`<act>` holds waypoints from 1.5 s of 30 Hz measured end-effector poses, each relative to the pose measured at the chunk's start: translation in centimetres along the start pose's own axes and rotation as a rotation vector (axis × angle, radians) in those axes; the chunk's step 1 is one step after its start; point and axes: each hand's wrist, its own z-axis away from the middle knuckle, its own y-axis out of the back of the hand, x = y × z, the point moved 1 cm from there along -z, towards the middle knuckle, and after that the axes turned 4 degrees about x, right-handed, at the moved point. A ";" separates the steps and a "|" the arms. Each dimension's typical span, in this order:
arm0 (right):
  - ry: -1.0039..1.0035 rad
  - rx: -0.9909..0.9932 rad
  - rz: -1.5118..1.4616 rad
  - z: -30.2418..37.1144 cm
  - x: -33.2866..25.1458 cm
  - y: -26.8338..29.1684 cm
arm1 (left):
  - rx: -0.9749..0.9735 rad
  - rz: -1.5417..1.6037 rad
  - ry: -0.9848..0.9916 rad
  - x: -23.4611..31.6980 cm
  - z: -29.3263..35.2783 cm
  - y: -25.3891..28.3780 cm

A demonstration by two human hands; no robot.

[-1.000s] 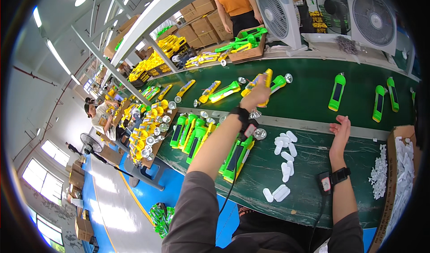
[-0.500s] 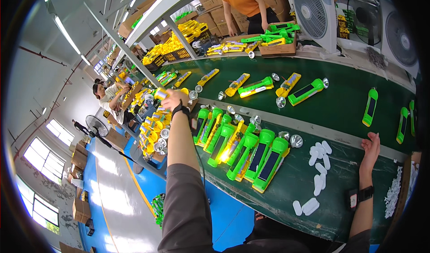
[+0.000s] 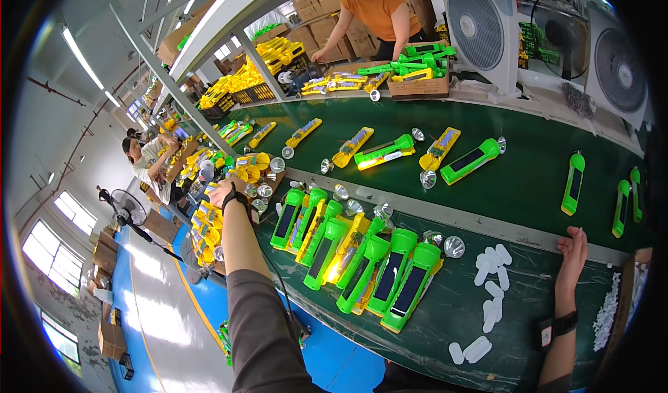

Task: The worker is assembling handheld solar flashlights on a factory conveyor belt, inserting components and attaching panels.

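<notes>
My left hand (image 3: 228,190) is at the pile of yellow flashlight housings (image 3: 207,227) to the left, its back towards me. Its fingers are mostly hidden, so whether they grip a housing is unclear. My right hand (image 3: 573,254) is held at the bench's right side by the conveyor edge, fingers loosely stretched and nothing in them. Between my arms lies a row of green-and-yellow flashlights (image 3: 388,273) with dark solar panels. Silvery reflectors (image 3: 454,247) stick out at their far ends. White oval plastic pieces (image 3: 492,309) are scattered to the right of the row.
Beyond a metal rail, a green conveyor (image 3: 515,191) carries several flashlights and opened yellow housings. Across it, a person in orange (image 3: 379,13) stands by a cardboard box (image 3: 419,88) of green flashlights. White fans (image 3: 476,24) stand behind. Small white parts (image 3: 607,313) lie at the far right.
My left hand, earlier raised with a yellow housing, has come down onto the left pile. The view has shifted. The person in orange has leaned and reached out to the left.
</notes>
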 end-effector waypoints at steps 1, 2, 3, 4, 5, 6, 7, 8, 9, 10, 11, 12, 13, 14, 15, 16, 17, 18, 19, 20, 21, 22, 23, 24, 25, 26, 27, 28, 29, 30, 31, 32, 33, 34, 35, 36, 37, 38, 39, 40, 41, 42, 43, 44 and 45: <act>0.055 0.023 0.021 0.6 -2.4 1.5 | -0.011 0.054 -0.032 4.3 0.4 0.0; 0.019 -0.003 0.043 0.4 -0.5 -0.2 | -0.015 -0.001 -0.016 0.9 0.0 -4.0; 0.034 0.005 0.074 0.3 -0.6 -0.3 | -0.026 -0.008 -0.034 1.6 1.1 -5.6; 0.037 -0.005 0.093 0.3 -0.3 -0.6 | -0.024 -0.028 -0.035 0.8 1.8 -6.6; 0.071 0.018 0.092 0.8 -2.1 0.1 | -0.024 0.002 -0.046 2.5 2.7 -5.8; 0.082 0.017 0.099 0.9 -2.3 0.1 | -0.021 -0.003 -0.045 1.9 3.5 -5.5; 0.085 0.009 0.098 0.8 -2.1 -0.2 | -0.009 -0.015 -0.038 1.1 4.1 -4.3; 0.056 -0.001 0.111 0.6 -0.5 -1.2 | -0.003 -0.055 -0.036 -0.6 5.0 -4.8; 0.065 0.015 0.138 0.6 -0.5 -1.4 | 0.002 -0.059 -0.045 0.1 6.7 -3.7; 0.080 0.039 0.149 0.6 -1.1 -0.9 | 0.021 -0.047 -0.054 0.0 8.1 -1.1; 0.080 0.047 0.142 0.5 -1.1 -0.8 | 0.038 -0.051 -0.056 -1.0 8.9 1.0; 0.074 0.012 0.150 0.5 -0.7 -1.3 | 0.038 -0.062 -0.058 -1.1 10.6 1.7; 0.067 -0.012 0.144 0.6 -0.8 -1.0 | 0.053 -0.065 -0.067 -1.4 11.5 4.1; 0.067 -0.002 0.143 0.7 -1.0 -0.9 | 0.065 -0.069 -0.071 -1.7 12.7 6.4; 0.077 -0.001 0.148 0.8 -1.1 -0.9 | 0.072 -0.074 -0.074 -2.0 14.3 8.4; 0.089 -0.002 0.156 1.0 -1.4 -0.9 | 0.075 -0.078 -0.075 -1.6 16.3 10.8; 0.090 -0.002 0.159 1.1 -1.5 -1.1 | 0.108 -0.099 -0.041 -1.7 18.1 13.5; 0.090 -0.003 0.147 1.2 -1.4 -1.3 | 0.112 -0.105 -0.036 -2.2 18.6 15.3; 0.083 0.002 0.129 1.0 -1.3 -0.8 | 0.245 -0.040 -0.041 -2.5 19.3 17.3; 0.073 -0.015 0.127 1.0 -1.2 -0.6 | 0.368 0.017 -0.034 -3.7 19.3 18.4; 0.063 -0.022 0.138 0.7 -0.8 -0.4 | 0.382 0.035 0.001 -4.9 18.7 19.4; 0.054 -0.030 0.150 0.4 -0.4 -0.2 | 0.395 0.053 0.035 -5.9 18.1 20.2; 0.046 -0.012 0.159 0.2 -0.3 0.3 | 0.358 0.164 0.048 -6.2 18.8 21.4; 0.032 -0.039 0.156 0.0 0.1 0.6 | 0.424 0.198 0.109 -7.6 17.9 21.7; 0.040 -0.042 0.136 -0.2 0.5 0.9 | 0.426 0.275 0.177 -10.1 16.8 21.8; 0.052 -0.036 0.117 -0.3 0.7 1.0 | 0.427 0.359 0.237 -12.0 15.6 22.0; 0.056 -0.010 0.125 -0.3 0.5 1.0 | 0.311 0.478 0.272 -13.4 15.8 22.0; 0.058 -0.002 0.144 -0.4 0.2 1.3 | 0.021 0.576 0.226 -14.7 16.8 22.4; 0.072 -0.010 0.158 -0.3 0.0 1.2 | -0.071 0.696 0.181 -17.2 16.0 21.5; 0.081 -0.021 0.165 -0.2 0.1 0.9 | -0.157 0.811 0.136 -20.3 14.3 20.1; 0.072 -0.004 0.159 0.0 0.0 -0.1 | -0.171 0.910 0.102 -24.4 12.3 18.2; 0.046 -0.025 0.131 0.0 0.6 -0.6 | -0.175 1.003 0.065 -28.6 10.6 17.2; 0.025 -0.040 0.112 -0.1 1.0 -0.6 | -0.230 0.977 0.051 -31.2 10.0 16.5; 0.012 -0.052 0.100 -0.3 1.3 -0.7 | -0.296 0.956 0.038 -32.9 9.9 16.2; 0.021 -0.050 0.111 -0.1 1.1 -0.9 | -0.432 1.021 0.037 -32.5 11.8 14.8; 0.064 -0.009 0.152 0.0 0.3 -0.3 | -0.614 1.005 0.227 -28.1 16.2 13.4; 0.087 0.021 0.165 -0.1 -0.2 0.4 | -0.669 1.039 0.186 -25.8 18.6 13.3; 0.090 0.021 0.164 -0.2 -0.2 0.7 | -0.698 1.068 0.153 -25.6 19.4 13.9; 0.086 0.003 0.150 -0.4 0.3 1.0 | -0.674 1.069 0.154 -27.1 18.3 14.1; 0.084 -0.012 0.137 -0.6 0.6 1.0 | -0.643 1.130 0.050 -28.3 17.3 14.4; 0.091 -0.001 0.141 -0.5 0.6 1.1 | -0.641 1.193 -0.062 -27.2 17.5 14.3; 0.079 0.000 0.134 -0.4 0.5 0.9 | -0.646 1.267 -0.027 -26.1 19.1 15.3; 0.069 0.004 0.128 -0.2 0.4 0.8 | -0.663 1.281 -0.011 -26.3 18.5 14.4; 0.076 0.019 0.117 -0.2 0.4 0.7 | -0.663 1.297 -0.001 -27.5 17.6 14.3; 0.076 0.009 0.141 -0.2 0.3 0.8 | -0.667 1.296 -0.006 -26.0 19.0 13.9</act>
